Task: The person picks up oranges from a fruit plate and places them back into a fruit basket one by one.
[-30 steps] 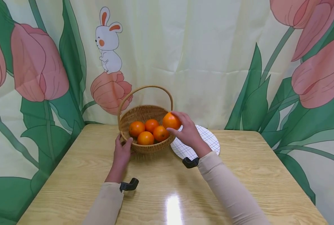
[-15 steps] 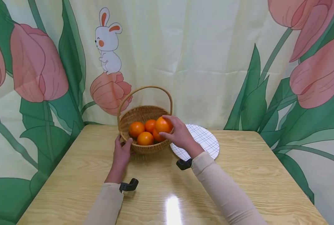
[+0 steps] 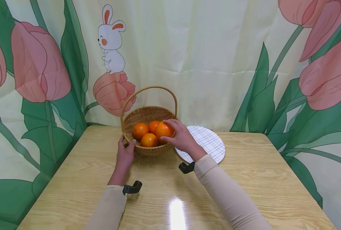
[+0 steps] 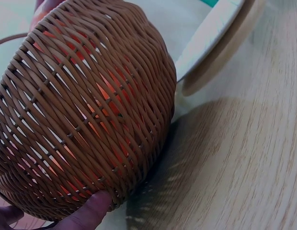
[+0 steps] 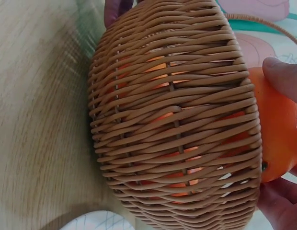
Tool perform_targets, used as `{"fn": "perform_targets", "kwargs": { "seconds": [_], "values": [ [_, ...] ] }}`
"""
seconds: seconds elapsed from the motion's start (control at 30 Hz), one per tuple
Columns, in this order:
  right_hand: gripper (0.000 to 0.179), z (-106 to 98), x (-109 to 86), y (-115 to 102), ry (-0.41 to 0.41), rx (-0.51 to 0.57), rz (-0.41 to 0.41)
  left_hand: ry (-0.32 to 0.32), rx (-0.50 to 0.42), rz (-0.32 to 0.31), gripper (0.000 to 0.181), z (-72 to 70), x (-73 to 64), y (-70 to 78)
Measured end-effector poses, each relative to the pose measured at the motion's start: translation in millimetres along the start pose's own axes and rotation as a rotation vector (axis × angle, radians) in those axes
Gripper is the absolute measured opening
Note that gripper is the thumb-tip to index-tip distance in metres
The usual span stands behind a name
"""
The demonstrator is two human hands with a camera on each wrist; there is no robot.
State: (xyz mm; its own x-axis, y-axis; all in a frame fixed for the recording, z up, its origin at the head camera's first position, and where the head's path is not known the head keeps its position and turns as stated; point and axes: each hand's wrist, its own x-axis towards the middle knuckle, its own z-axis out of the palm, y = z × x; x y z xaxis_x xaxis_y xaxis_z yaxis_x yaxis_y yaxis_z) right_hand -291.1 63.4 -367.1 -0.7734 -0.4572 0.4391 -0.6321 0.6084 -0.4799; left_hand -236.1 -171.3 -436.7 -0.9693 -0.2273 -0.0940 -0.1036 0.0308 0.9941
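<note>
A brown wicker basket with a tall arched handle stands toward the back of the table, left of centre. My left hand grips its left front side, with the thumb at the rim. Inside it lie several oranges. My right hand holds one more orange between thumb and fingers, just inside the basket's right rim, over another orange that it hides in the head view. In the right wrist view, the held orange shows at the rim, with the thumb on one side and fingers on the other.
Just right of the basket, partly behind my right hand, lies a round white plate with a blue grid pattern. The light wooden table ends at a curtain printed with tulips and a rabbit.
My right hand has carried its orange leftward and down from the basket's right rim to among the other oranges. The left hand stays at the basket's side.
</note>
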Motion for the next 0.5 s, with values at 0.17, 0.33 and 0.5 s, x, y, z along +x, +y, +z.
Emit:
{"fn": "perform_targets", "kwargs": {
  "seconds": [0.17, 0.33, 0.5],
  "values": [
    [0.061, 4.4, 0.0, 1.2, -0.022, -0.036, 0.001, 0.002, 0.005, -0.003, 0.085, -0.2, 0.8, 1.6],
    [0.056, 6.0, -1.3, 1.4, -0.04, -0.052, 0.002, -0.001, 0.001, -0.008, 0.084, 0.9, 0.4, 1.8],
    [0.045, 5.8, -2.8, 0.7, -0.042, -0.055, -0.019, 0.008, -0.013, -0.004, 0.082, 1.8, 0.4, 1.6]
  ]
}}
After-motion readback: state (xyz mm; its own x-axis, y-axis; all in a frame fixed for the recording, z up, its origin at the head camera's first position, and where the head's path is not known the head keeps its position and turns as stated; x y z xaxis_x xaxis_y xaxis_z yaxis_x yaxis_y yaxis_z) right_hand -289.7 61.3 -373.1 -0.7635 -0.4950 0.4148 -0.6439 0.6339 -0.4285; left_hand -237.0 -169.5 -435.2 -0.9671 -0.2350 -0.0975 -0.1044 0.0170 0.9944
